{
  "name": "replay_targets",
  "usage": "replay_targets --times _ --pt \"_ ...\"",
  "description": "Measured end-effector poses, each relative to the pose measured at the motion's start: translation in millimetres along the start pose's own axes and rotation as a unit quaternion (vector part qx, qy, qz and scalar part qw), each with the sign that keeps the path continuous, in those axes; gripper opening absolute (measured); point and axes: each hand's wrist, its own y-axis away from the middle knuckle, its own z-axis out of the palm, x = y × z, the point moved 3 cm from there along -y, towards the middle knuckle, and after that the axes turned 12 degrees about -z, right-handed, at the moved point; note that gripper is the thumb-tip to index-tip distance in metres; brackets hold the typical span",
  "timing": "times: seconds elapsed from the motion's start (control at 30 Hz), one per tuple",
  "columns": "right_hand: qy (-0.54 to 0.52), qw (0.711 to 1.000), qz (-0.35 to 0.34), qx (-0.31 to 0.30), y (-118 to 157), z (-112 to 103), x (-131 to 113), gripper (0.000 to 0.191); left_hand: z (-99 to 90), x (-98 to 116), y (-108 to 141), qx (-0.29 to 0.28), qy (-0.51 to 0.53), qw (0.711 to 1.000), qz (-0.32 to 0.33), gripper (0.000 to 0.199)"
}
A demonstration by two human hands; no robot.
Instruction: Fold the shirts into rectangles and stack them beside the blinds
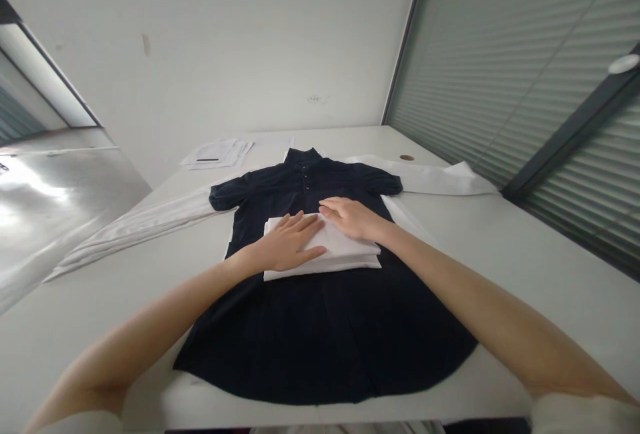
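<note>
"Head view: where's the white bundle (345, 252)?"

"Centre of the frame, folded, lying on the navy shirt (320, 334), which is spread flat with its collar toward the top."

"And the hands?"

"Left hand (290, 242) palm down on the bundle's left part, grip open; right hand (354, 218) on its upper edge, grip open too."

"Around them?"

"White sleeves (445, 179) reach out from beneath the shirt, middle left and right; papers (217, 152) lie on the worktop (530, 254), left of the collar."

No readable text, papers (225, 151) too blurred
</note>
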Motion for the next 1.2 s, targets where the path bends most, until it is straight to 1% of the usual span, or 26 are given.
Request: replay_targets --times 0.1,0.2,0.3,0.43,0.47,0.53,0.6,0.63,0.7,0.77,0.83,0.93,1.03,1.07,1.13,1.2 --pt "-0.016 0.998 0.030 -0.045 -1.8 24.7 -1.4 0.069 17.3 -2.0 5.1 0.028 -0.010 1.000 -0.004 0.075" --pt "0.022 0.997 0.038 -0.056 9.1 39.9 -3.1 0.071 28.6 -5.6 12.1 0.068 -0.009 0.998 0.010 0.078" --pt "0.049 0.997 0.031 -0.049 23.3 44.4 -1.2 0.073 34.8 -8.7 17.7 0.087 -0.009 0.996 0.010 0.081" --pt "0.056 0.996 0.054 -0.049 36.9 44.7 10.4 0.076 39.6 -13.1 22.9 0.085 -0.006 0.996 -0.019 0.083" --pt "0.053 0.996 0.059 -0.048 38.8 44.9 13.3 0.077 40.9 -14.9 23.9 0.082 -0.005 0.996 -0.032 0.081" --pt "0.047 0.996 0.064 -0.048 40.8 45.8 17.5 0.079 44.2 -20.1 25.2 0.079 -0.003 0.994 -0.071 0.072" --pt "0.046 0.995 0.065 -0.054 41.1 47.0 19.3 0.081 47.9 -27.7 25.9 0.078 -0.001 0.989 -0.126 0.063" --pt "0.046 0.995 0.065 -0.060 40.9 47.6 19.7 0.081 49.9 -32.0 26.2 0.078 0.003 0.985 -0.157 0.062" --pt "0.047 0.994 0.066 -0.072 40.4 48.6 19.7 0.083 53.6 -39.7 26.6 0.074 0.014 0.976 -0.206 0.068" --pt "0.046 0.994 0.068 -0.073 40.1 49.2 19.4 0.082 56.5 -44.3 26.9 0.070 0.022 0.971 -0.226 0.078" --pt "0.045 0.995 0.067 -0.065 40.3 49.9 19.1 0.081 58.6 -45.9 27.1 0.067 0.024 0.971 -0.226 0.082" --pt "0.042 0.997 0.058 -0.039 42.3 51.5 19.6 0.078 61.1 -46.9 27.8 0.071 0.031 0.971 -0.228 0.083" --pt "0.030 0.998 0.056 0.025 47.0 51.0 25.7 0.072 63.2 -48.9 29.2 0.085 0.050 0.969 -0.226 0.081" --pt "0.028 0.996 0.068 0.050 49.6 49.9 30.0 0.069 63.5 -50.0 29.7 0.090 0.057 0.969 -0.225 0.080" --pt "0.038 0.989 0.117 0.085 56.0 46.7 41.2 0.065 62.9 -52.1 31.0 0.101 0.074 0.966 -0.226 0.077" --pt "0.067 0.979 0.173 0.089 62.5 42.6 52.5 0.062 60.8 -53.6 32.3 0.114 0.090 0.962 -0.231 0.071"
